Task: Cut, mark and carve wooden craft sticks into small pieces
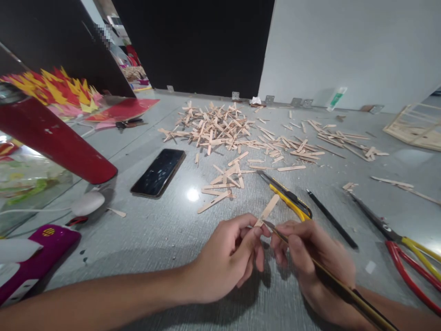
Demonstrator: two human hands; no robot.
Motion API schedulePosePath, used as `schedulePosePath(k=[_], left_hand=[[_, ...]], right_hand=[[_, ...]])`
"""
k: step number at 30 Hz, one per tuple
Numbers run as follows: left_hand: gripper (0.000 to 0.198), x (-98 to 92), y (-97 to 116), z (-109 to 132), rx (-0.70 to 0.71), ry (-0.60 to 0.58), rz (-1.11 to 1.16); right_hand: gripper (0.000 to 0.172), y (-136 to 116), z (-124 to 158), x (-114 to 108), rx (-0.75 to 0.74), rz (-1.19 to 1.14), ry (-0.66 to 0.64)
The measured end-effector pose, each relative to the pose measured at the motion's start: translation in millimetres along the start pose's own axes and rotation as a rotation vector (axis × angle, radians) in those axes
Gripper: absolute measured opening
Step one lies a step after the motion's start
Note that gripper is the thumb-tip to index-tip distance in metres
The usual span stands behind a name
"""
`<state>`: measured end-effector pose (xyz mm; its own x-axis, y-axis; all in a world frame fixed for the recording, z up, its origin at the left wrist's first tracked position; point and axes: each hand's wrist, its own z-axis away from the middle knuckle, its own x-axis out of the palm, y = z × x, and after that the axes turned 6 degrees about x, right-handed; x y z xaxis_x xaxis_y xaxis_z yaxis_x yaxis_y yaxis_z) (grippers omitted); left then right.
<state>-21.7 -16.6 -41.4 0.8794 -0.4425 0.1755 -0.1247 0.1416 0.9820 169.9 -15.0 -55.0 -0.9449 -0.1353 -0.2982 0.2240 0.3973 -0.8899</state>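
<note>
My left hand [229,255] pinches a flat wooden craft stick [269,208] by its near end, and the stick points up and away from me. My right hand [312,257] is closed round a yellow-and-black pencil [347,292]. The pencil's tip touches the stick right at my left thumb. Both hands hover low over the grey table [155,239], close together near its front edge.
A yellow-and-black utility knife [287,195] and a black pencil [330,218] lie just beyond my hands. Red-and-yellow-handled pliers [406,243] rest at the right. A phone [158,172] lies left of centre. Several loose sticks [220,126] are heaped farther back. A red board [55,138] juts in at left.
</note>
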Motion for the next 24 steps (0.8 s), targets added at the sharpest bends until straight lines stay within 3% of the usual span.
schedulePosePath(k=[10,16,20,24], left_hand=[[0.037,0.7,-5.2,0.1,0.013,0.032,0.059],[0.033,-5.3,2.3,-2.3,-0.030,-0.042,0.094],[0.037,-12.7,3.0,-5.3,-0.035,-0.116,0.142],[0.038,-17.1,-0.3,-7.0,-0.012,-0.132,0.196]], right_hand=[[0.015,-9.5,-4.4,-3.6,0.048,0.051,-0.009],[0.019,-10.0,-7.6,-3.4,0.125,-0.143,-0.082],[0.015,-3.5,-9.0,-3.7,0.072,-0.131,-0.106],[0.015,4.0,-10.3,-10.2,-0.097,0.025,-0.144]])
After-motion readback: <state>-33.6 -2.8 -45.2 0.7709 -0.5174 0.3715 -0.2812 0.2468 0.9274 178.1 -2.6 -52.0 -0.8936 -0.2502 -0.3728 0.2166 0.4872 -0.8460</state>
